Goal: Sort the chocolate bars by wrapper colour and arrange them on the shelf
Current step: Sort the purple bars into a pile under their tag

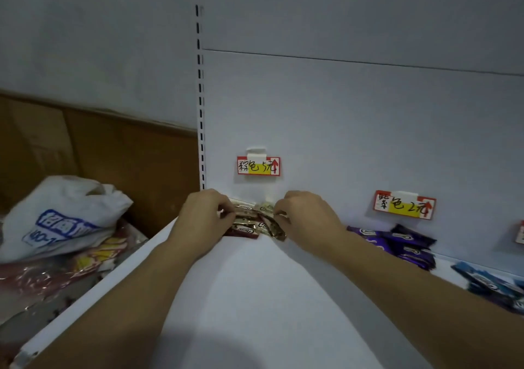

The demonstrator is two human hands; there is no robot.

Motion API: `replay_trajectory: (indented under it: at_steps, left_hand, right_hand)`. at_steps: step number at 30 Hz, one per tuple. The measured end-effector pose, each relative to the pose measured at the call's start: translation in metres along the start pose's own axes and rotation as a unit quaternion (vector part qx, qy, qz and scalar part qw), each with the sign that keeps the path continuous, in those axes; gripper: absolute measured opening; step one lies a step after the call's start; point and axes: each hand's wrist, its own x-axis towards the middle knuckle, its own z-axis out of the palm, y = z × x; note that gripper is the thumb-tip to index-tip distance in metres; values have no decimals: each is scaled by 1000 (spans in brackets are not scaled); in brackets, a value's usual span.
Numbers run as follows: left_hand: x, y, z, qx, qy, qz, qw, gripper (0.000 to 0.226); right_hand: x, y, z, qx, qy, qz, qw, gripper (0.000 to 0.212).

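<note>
Brown chocolate bars (249, 225) are lying piled on the shelf (255, 297) just below the price tag (258, 165); I am watching the left hand (202, 218) and right hand (309, 218) pinching them, fingers (226, 212) curling round wrappers, purple bars (397, 243) sitting right of that tag

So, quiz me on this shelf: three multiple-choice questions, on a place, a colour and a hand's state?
1. Where are the brown bars? A) in a bag B) at the back of the shelf, under the left tag C) on the floor
2. What colour are the bars right of the right hand? A) green B) yellow C) purple
3. What is the left hand doing? A) gripping brown bars B) hanging idle C) pulling a tag
Answers: 1 B, they lie below that tag. 2 C, purple wrappers show. 3 A, its fingers curl onto the pile.
</note>
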Motion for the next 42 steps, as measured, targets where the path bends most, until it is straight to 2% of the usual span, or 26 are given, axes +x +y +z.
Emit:
replay_trajectory:
  at_steps: [5, 8, 14, 20, 24, 28, 31, 34, 36, 40, 42]
  left_hand:
    - [-3, 4, -2, 44, 15, 43, 998, 9]
    - [-16, 30, 0, 77, 0, 112, 991, 15]
    - [-34, 115, 26, 117, -70, 243, 960, 30]
    - [-49, 225, 73, 75, -130, 328, 933, 33]
    - [-65, 302, 103, 45, -182, 346, 919, 37]
    - [-71, 348, 127, 81, -234, 348, 904, 37]
    - [-68, 363, 138, 98, -276, 334, 896, 35]
    - [-77, 371, 145, 16, -243, 312, 919, 26]
    - [-84, 375, 148, -23, -223, 321, 920, 21]
    - [-97, 379, 147, -81, -246, 369, 892, 18]
    - [-103, 381, 148, -101, -281, 380, 875, 20]
  right_hand:
    - [-34, 19, -16, -14, 11, 0, 1000, 25]
    - [-64, 42, -39, -28, 18, 12, 999, 28]
    - [-149, 98, -88, -84, 0, 57, 995, 25]
    - [-244, 151, -130, -112, -3, 124, 986, 30]
    - [-308, 190, -149, -111, 15, 183, 977, 26]
    - [-335, 213, -147, -76, 32, 217, 973, 24]
    - [-335, 227, -135, -37, 48, 209, 976, 22]
    - [-334, 245, -118, -2, 50, 196, 979, 20]
    - [-332, 252, -106, 29, 53, 181, 982, 19]
    - [-335, 254, -102, 78, 27, 128, 988, 15]
    - [-341, 254, -110, 93, 26, 128, 987, 19]
